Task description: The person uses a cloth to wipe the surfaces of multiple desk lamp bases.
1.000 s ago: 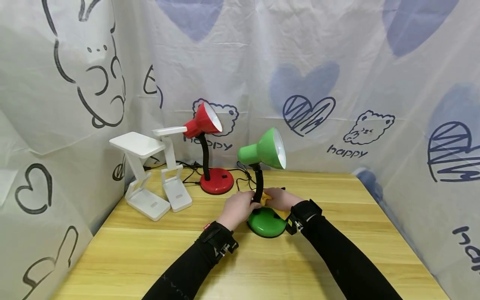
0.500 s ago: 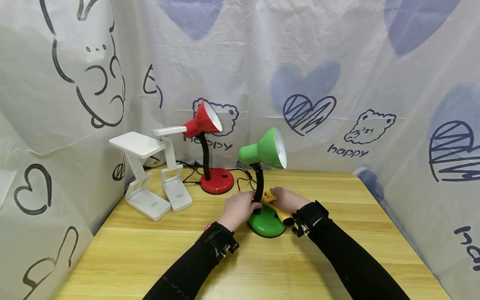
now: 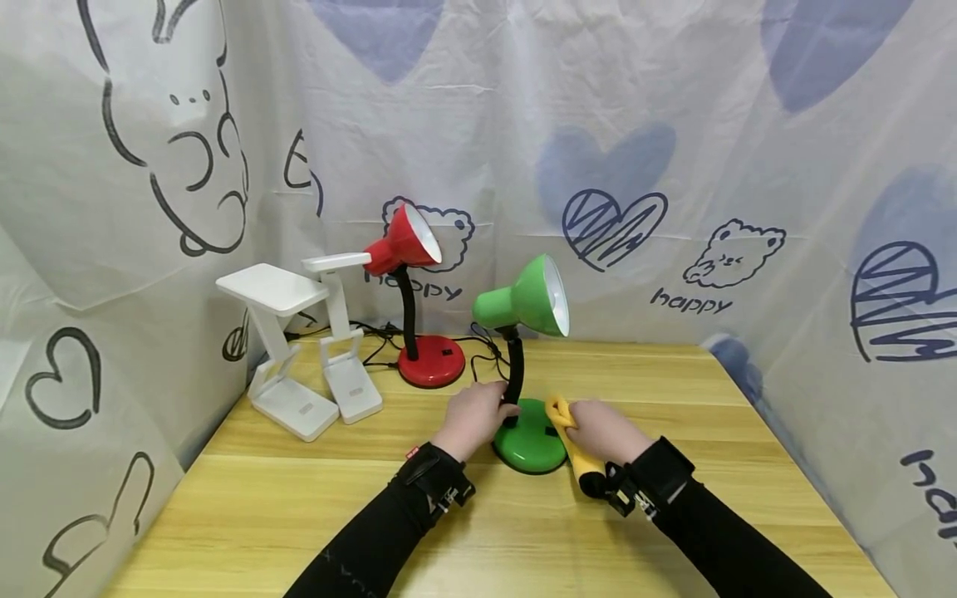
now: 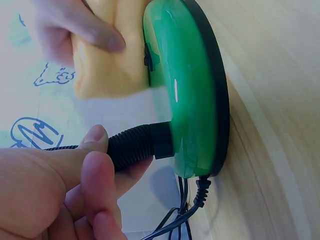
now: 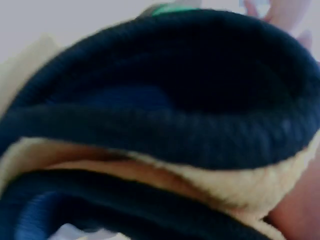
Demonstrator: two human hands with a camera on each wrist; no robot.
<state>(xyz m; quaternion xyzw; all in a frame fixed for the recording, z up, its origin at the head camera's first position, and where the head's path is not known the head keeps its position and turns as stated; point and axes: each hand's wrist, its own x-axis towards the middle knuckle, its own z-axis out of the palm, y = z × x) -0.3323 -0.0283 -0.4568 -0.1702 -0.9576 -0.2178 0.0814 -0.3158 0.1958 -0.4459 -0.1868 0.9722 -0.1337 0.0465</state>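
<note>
A green desk lamp (image 3: 527,444) with a black gooseneck stands upright at the middle of the table. My left hand (image 3: 473,418) grips the lower gooseneck (image 4: 131,146) between thumb and fingers, just above the base. My right hand (image 3: 607,430) holds a folded yellow cloth (image 3: 579,453) with a dark edge, at the right side of the green base. In the left wrist view the cloth (image 4: 112,55) overlaps the base near its black switch. Its dark-bordered folds (image 5: 200,140) fill most of the right wrist view and hide nearly all of the right hand there.
A red desk lamp (image 3: 432,363) stands behind and to the left. Two white folding lamps (image 3: 295,407) are further left. Black cords (image 3: 488,349) lie along the back of the wooden table (image 3: 314,498). A printed white curtain (image 3: 478,149) hangs behind and at both sides.
My right hand has drawn the yellow cloth from behind the gooseneck across the base to its right side and toward me. My left hand and the green lamp have stayed put.
</note>
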